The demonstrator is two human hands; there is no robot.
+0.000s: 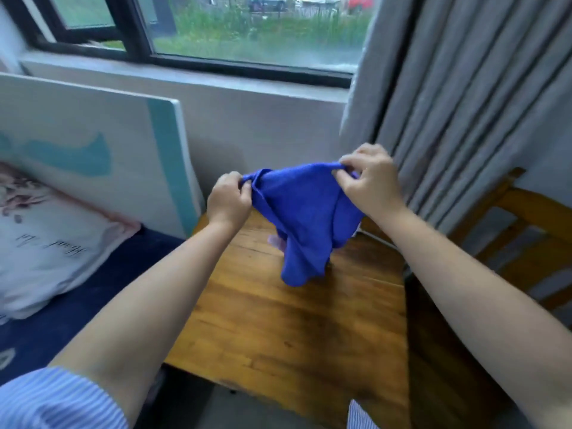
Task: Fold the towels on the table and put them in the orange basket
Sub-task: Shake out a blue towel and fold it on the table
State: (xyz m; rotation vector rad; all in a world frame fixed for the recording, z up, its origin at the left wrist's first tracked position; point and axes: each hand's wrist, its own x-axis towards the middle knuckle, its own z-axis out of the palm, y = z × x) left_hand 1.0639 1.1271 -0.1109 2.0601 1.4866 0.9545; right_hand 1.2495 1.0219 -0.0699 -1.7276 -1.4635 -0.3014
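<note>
A blue towel (305, 218) hangs in the air above the far part of the wooden table (288, 329). My left hand (228, 201) pinches its upper left corner and my right hand (368, 181) pinches its upper right corner. The cloth droops between them, bunched and creased, and its lowest tip hangs just above the tabletop. A small pale pink thing (275, 241) peeks out behind the towel's left edge; I cannot tell what it is. No orange basket is in view.
A bed with a dark blue cover (93, 292) and a white printed pillow (46, 243) lies to the left, with a white and teal headboard (102, 140) behind. Grey curtains (458, 97) hang at the right, above a wooden chair (526, 243). A window is straight ahead.
</note>
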